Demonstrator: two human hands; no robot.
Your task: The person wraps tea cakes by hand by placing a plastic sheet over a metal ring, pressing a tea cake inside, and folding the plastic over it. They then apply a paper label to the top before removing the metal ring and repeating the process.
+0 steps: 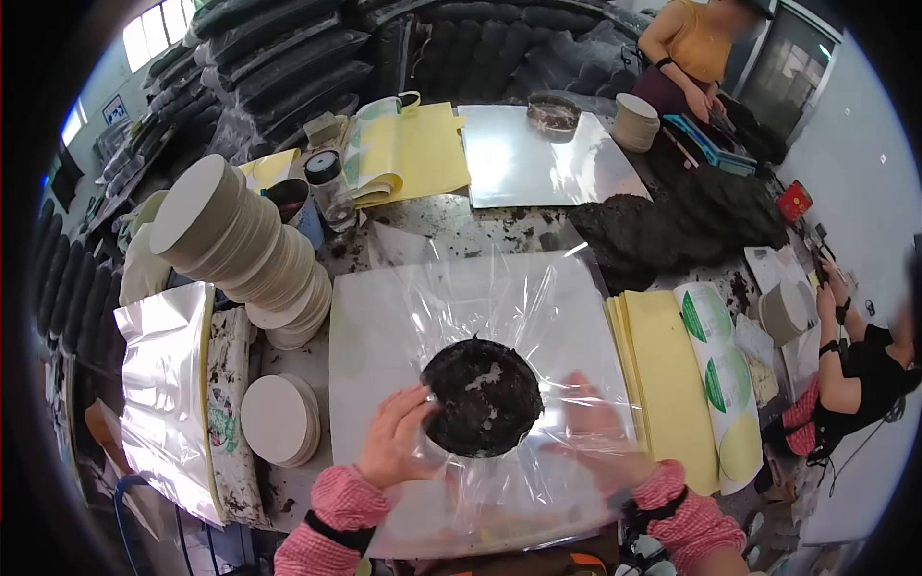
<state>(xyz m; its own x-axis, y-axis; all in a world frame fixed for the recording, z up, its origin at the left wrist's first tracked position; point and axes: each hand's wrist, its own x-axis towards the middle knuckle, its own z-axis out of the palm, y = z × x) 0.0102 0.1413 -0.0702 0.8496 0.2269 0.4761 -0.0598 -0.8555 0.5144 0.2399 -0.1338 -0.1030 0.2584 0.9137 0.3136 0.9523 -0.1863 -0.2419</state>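
A round, dark, crumbly mass [483,396] sits in a ring on clear plastic film [519,302], which is spread over a white board [370,326]. My left hand [399,437] is at the left edge of the round mass, fingers curved against it and the film. To the right of the mass, my right hand [600,437] is blurred by motion over the film, and its fingers cannot be made out well. Whether it grips the film is not clear.
Tall stacks of pale discs [235,230] and a shorter stack [279,418] stand left. Yellow sheets [663,374] lie right. Behind are dark clumps [672,226], a metal sheet [547,168] and a jar [331,192]. Two other people work at the right.
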